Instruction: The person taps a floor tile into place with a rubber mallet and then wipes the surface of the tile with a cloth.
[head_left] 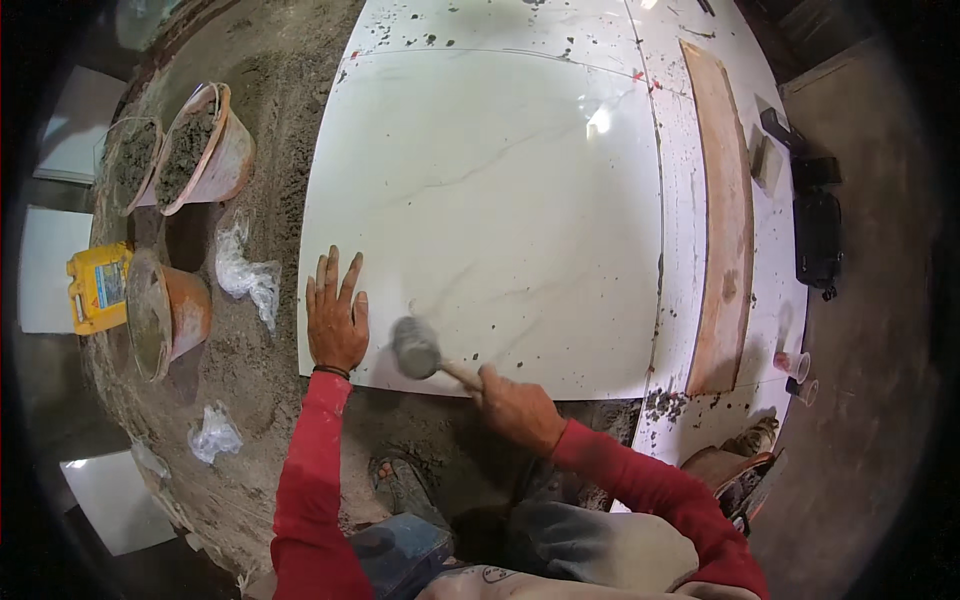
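Marbled floor tile (480, 230): left hand (338, 325) spread flat, right hand (522, 412) grips mallet (416, 348); likely levelling, next tap needs control.

The large tile (480, 220) is smooth and glossy, mirroring a lamp, with dull, rough crumbs (664, 405) scattered near its edge. The mallet (415, 350) pairs a matt, rubbery-looking head with a wooden handle. The board (724, 240) is bare, unvarnished wood. The bucket (228, 160) looks like scuffed plastic, the crumpled film (247, 270) shiny clear plastic, the red sleeve (312, 450) matt cloth.
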